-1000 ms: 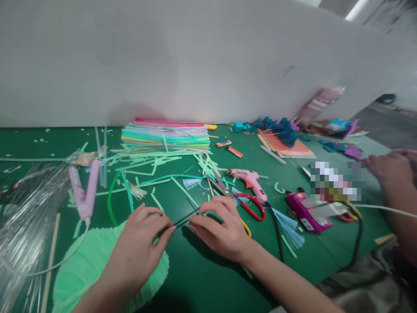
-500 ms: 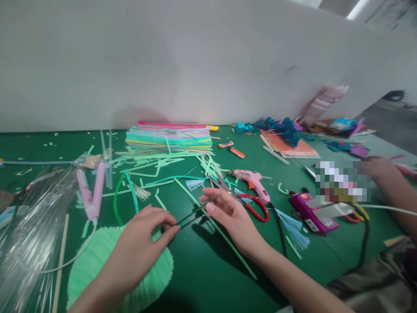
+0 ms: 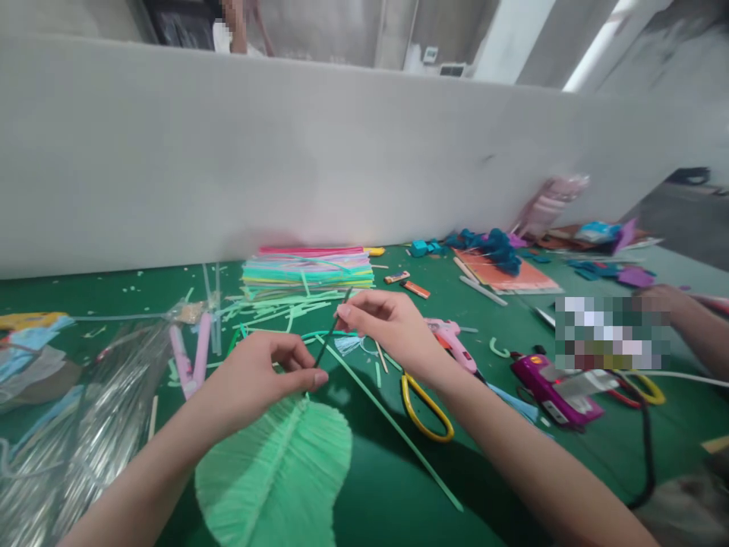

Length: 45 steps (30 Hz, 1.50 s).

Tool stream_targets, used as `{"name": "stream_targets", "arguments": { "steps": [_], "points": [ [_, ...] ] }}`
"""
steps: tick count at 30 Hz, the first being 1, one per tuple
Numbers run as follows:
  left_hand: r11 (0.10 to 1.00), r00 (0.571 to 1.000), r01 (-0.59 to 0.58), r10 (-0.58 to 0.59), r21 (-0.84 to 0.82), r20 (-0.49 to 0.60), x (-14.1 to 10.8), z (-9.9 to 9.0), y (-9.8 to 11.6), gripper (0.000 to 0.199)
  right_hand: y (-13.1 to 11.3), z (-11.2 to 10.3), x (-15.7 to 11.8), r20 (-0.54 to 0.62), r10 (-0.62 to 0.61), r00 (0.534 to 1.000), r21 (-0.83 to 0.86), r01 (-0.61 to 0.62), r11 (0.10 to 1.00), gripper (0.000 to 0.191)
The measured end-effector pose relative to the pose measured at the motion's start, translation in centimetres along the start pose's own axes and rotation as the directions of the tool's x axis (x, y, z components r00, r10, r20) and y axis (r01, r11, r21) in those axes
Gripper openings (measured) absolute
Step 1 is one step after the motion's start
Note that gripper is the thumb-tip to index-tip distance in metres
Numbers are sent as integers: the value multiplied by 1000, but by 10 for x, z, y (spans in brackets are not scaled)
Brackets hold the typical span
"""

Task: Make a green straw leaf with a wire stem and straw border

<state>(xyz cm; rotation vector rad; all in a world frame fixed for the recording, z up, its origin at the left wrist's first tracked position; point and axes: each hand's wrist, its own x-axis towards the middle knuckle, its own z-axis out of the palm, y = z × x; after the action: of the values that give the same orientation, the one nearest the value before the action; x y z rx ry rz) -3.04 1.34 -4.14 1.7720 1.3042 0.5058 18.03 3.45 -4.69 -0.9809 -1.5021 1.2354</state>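
Note:
A thin dark green stem (image 3: 327,343) runs at a slant between my hands. My left hand (image 3: 270,372) pinches its lower part between thumb and forefinger. Near the upper end, the fingertips of my right hand (image 3: 387,323) close around it. A ribbed mint-green fuzzy leaf (image 3: 273,471) is below my left hand, its narrow end close under the thumb; whether the hand also grips it I cannot tell. Beside the leaf, a long pale green pipe cleaner (image 3: 399,429) lies diagonally on the table. A yellow scissor handle (image 3: 449,434) shows under my right forearm.
Behind my hands lies a stack of coloured pipe cleaners (image 3: 307,272). A pink glue gun (image 3: 456,346) is partly behind my right arm. Clear film strips (image 3: 114,410) and a pink stick-like tool (image 3: 202,349) lie left. Rightward are a purple device (image 3: 558,391) and a co-worker's arm (image 3: 695,327).
The view has tilted upward. My right fingers, loosely spread before, now pinch the stem's upper end. The stem has turned steeper, and the leaf appears farther right, with its midrib showing.

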Motion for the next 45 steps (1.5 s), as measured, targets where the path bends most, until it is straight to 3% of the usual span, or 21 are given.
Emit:
{"name": "stream_targets", "arguments": {
  "steps": [4,6,11,19,22,25,30,35,45],
  "points": [
    [970,994,-27,52,-241,96,-5,-8,5,17,-26,3,12,111,-46,993,-50,52,997,28],
    [954,994,-26,56,-300,93,-7,-11,5,14,-33,7,15,157,-65,985,-79,79,994,26],
    [955,996,-83,83,-284,-10,-10,-15,8,11,-43,14,19,165,-99,981,-137,122,983,22],
    [954,979,-195,177,-229,-99,-14,-18,14,14,-58,24,19,151,-125,981,-47,134,990,20],
    [952,956,-248,211,-178,-203,-16,-19,16,13,-56,22,12,131,-158,979,-84,169,982,23],
    [955,916,-274,223,-113,-334,-18,-21,18,13,-49,15,1,121,-157,980,-223,181,958,30],
    [960,867,-269,206,-77,-454,-18,-22,16,12,-35,10,-11,246,-55,968,-411,156,898,25],
    [960,842,-273,208,-62,-499,-17,-20,14,12,-26,17,-8,338,-50,940,-377,184,908,15],
    [949,832,-311,243,-57,-498,-13,-19,6,8,-17,22,-2,340,-42,939,-215,121,969,12]
  ]
}}
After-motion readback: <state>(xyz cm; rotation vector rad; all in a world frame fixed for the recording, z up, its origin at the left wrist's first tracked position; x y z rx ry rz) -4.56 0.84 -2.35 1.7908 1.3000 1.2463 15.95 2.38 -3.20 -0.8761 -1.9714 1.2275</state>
